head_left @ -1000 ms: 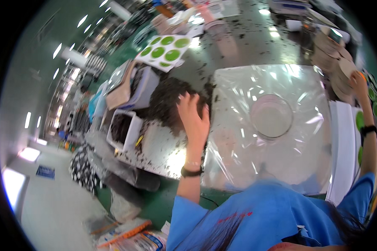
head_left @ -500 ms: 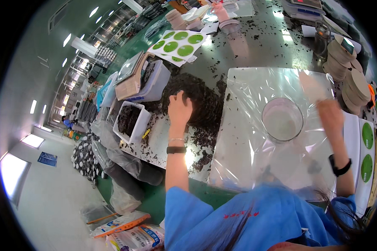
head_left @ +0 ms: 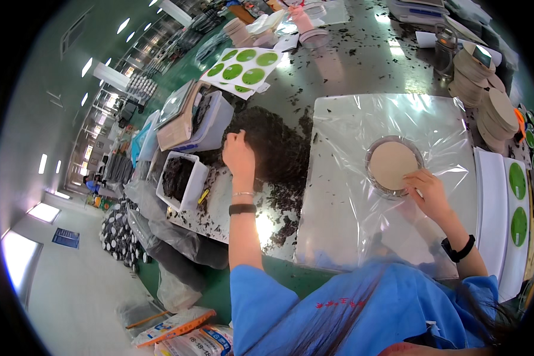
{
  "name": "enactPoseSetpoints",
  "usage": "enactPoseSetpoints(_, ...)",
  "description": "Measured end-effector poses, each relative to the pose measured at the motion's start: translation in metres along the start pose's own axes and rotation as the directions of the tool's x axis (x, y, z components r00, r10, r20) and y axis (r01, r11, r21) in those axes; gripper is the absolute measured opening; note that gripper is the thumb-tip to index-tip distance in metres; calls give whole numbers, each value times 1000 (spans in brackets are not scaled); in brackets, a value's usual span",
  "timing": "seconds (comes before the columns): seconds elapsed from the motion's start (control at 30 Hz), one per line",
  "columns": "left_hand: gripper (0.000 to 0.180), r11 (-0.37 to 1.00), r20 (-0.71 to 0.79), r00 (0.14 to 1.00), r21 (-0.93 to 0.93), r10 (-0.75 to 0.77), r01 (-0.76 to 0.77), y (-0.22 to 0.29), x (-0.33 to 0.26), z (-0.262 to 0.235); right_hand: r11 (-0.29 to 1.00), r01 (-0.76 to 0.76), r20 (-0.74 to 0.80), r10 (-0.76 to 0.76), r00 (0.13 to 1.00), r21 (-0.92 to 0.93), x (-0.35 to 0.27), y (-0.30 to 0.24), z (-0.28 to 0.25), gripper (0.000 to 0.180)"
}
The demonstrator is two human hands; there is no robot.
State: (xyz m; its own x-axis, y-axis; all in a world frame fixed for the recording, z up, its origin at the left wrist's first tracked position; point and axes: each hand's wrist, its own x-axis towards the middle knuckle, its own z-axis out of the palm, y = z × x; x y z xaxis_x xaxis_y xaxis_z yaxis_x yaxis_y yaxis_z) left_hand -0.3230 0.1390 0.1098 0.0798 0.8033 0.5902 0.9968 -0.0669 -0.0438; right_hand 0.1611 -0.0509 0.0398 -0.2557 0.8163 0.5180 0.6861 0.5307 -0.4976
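My left hand [head_left: 238, 155] is closed on the pile of dark loose leaves [head_left: 273, 145] heaped on the metal table; whether it holds any leaves is hidden. My right hand [head_left: 428, 191] rests at the near rim of a round metal ring [head_left: 374, 178], its fingers pinching the edge of a tan paper disc [head_left: 391, 163] lying inside the ring. Ring and disc sit on a clear plastic sheet [head_left: 350, 225] spread over the table in front of me.
A white bin [head_left: 181, 178] of dark leaves and a lidded box [head_left: 204, 121] stand at the left. A sheet of green round stickers [head_left: 243, 66] lies beyond the pile. Stacks of tan discs [head_left: 483, 89] and white sheets with green stickers [head_left: 516, 202] sit at the right.
My left hand moved left onto the leaf pile and closed. My right hand came in from the right edge to the ring, where a tan disc now lies.
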Motion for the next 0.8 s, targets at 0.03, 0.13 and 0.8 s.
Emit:
enactPoseSetpoints(0.03, 43, 998, -130, 990, -29, 48, -52, 21, 8, -10, 1000, -27, -38, 27, 999, -11, -1, 1, -4, 12)
enactPoseSetpoints(0.13, 51, 955, -377, 915, -188, 145, -229, 95, 6, -35, 991, -129, -125, 124, 984, -37, -3, -6, -13, 10)
enactPoseSetpoints(0.8, 82, 641, 304, 725, -728, 618, -241, 316, -109, 54, 898, -153, 416, 335, 846, -413, 35, 75, 49, 45)
